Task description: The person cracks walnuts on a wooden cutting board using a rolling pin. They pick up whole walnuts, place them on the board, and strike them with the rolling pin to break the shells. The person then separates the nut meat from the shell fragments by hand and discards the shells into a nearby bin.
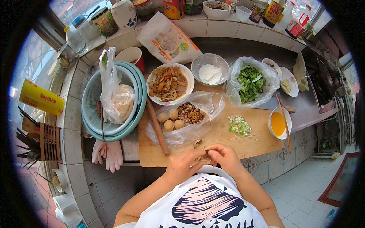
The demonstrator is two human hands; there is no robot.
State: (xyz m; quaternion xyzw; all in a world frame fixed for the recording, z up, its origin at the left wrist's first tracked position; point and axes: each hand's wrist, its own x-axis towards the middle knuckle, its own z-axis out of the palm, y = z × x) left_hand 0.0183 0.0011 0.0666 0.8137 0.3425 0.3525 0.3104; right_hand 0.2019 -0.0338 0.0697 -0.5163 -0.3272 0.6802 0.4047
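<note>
My left hand (184,164) is cupped at the front edge of the wooden cutting board (256,146), with walnut shell pieces (202,158) in its fingers. Close beside it, my right hand (225,157) pinches a small dark piece of walnut (207,152), partly hidden by the fingertips. A broken bit of shell (197,143) lies on the board just beyond. Farther back sits an open clear plastic bag (188,136) holding several whole walnuts (169,125) and a heap of walnut kernels (190,112). A wooden rolling pin (157,128) lies across the bag's left side.
Chopped scallion (239,126) is on the board, near a bowl of beaten egg (278,124) with chopsticks (286,125) across it. Behind stand a dish of cooked vegetables (170,82), a bowl of flour (210,73), bagged greens (251,84) and a cleaver (266,106). Stacked basins (139,114) stand left.
</note>
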